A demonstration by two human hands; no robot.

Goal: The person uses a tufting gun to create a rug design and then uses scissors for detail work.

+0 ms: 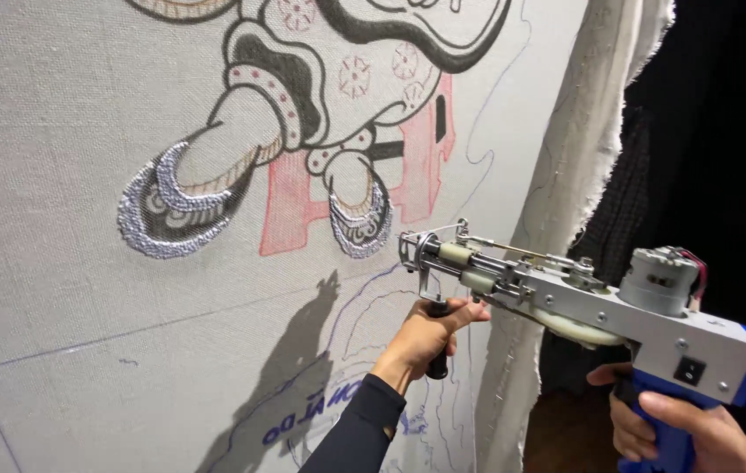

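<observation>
A tufting gun point(565, 293), silver-bodied with a blue grip, stretches across the lower right of the frame, its needle end pointing left at a stretched grey cloth point(57, 289) that fills the left and centre. The left hand point(430, 337), just right of lower centre and coming out of a dark sleeve point(360, 429), is closed around the black front handle point(437, 363) that hangs below the gun's nose. The right hand point(679, 425), in the lower right corner, is wrapped around the blue rear grip point(666, 438), with fingers curled over it. A round silver motor point(660, 278) sits on top of the gun's body toward the right, and a black switch point(689, 370) shows on its side. The needle tip is just beside the cloth; whether it touches cannot be told. On the cloth, in the upper centre, is a partly tufted figure point(303, 114) in black, white, silver-grey and tan, with pale red patches behind it and thin blue drawn lines lower down. The frayed cloth edge point(565, 158) runs down the right of centre, with darkness beyond it.
</observation>
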